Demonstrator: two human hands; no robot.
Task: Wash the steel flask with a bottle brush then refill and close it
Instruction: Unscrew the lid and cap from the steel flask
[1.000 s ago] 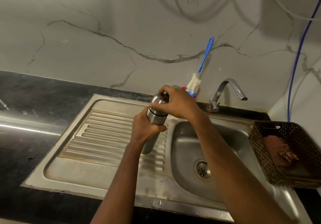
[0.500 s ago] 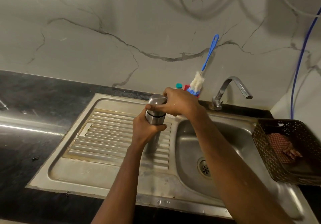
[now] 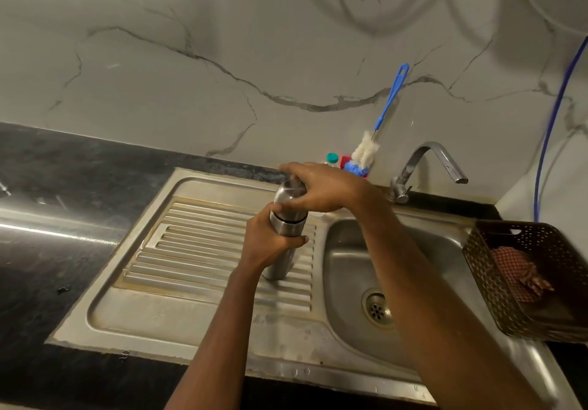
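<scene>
The steel flask (image 3: 285, 228) stands upright on the ribbed drainboard (image 3: 197, 250) just left of the sink basin. My left hand (image 3: 267, 242) is wrapped around its body. My right hand (image 3: 321, 188) lies over the flask's steel cap (image 3: 288, 198), thumb on the cap's near side and fingers spread across the top. The bottle brush (image 3: 380, 125), with a blue handle and white bristles, leans against the marble wall behind the sink, bristles down in a red holder.
The steel tap (image 3: 426, 167) stands at the back of the sink basin (image 3: 356, 269), spout pointing right. A dark perforated basket (image 3: 525, 279) with a red checked cloth sits on the sink's right edge. A blue hose (image 3: 553, 117) runs up the wall. Black countertop (image 3: 63, 218) lies left.
My right hand has shifted on the cap, its fingers now spread wider over the top. The flask and my left hand stay in about the same place on the drainboard.
</scene>
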